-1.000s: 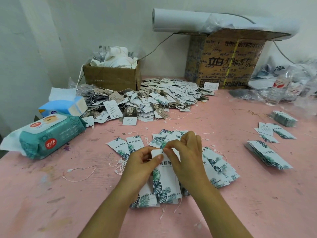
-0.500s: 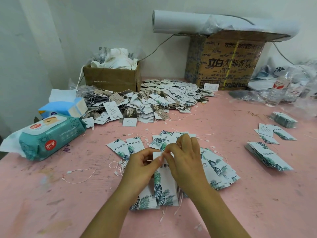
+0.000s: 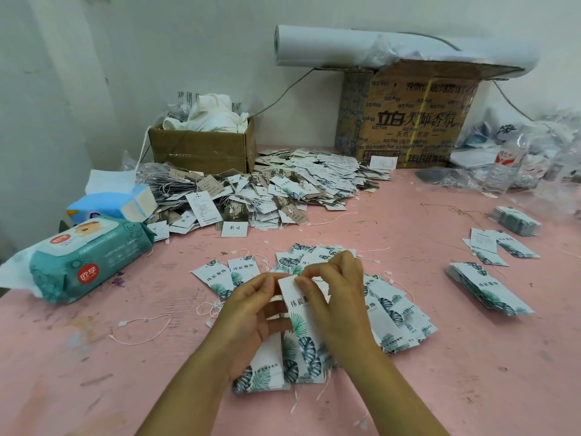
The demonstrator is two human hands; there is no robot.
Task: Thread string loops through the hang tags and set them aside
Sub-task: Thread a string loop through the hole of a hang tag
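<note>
While the left hand (image 3: 251, 316) and right hand (image 3: 341, 305) both pinch the top of one leaf-print hang tag (image 3: 303, 325) mid-table, loose tags (image 3: 393, 319) fan underneath. Behind: two boxes, small box (image 3: 201, 152) and big box (image 3: 408, 121) reading 立白, plus one wipes pack (image 3: 91, 262).

Clutter on a pink table (image 3: 471, 388)

A teal wet-wipes pack (image 3: 91, 256) lay at the left edge, with a blue tissue pack (image 3: 113, 204) just behind it. Against the white wall stood a small open cardboard box (image 3: 201, 152) stuffed with white cloth (image 3: 210, 116), and to its right a larger printed carton (image 3: 408, 121) bore a white paper roll (image 3: 330, 45) across its top. A clear plastic bottle (image 3: 503, 168) stood among crumpled plastic wrap (image 3: 550, 143) at the far right.
</note>
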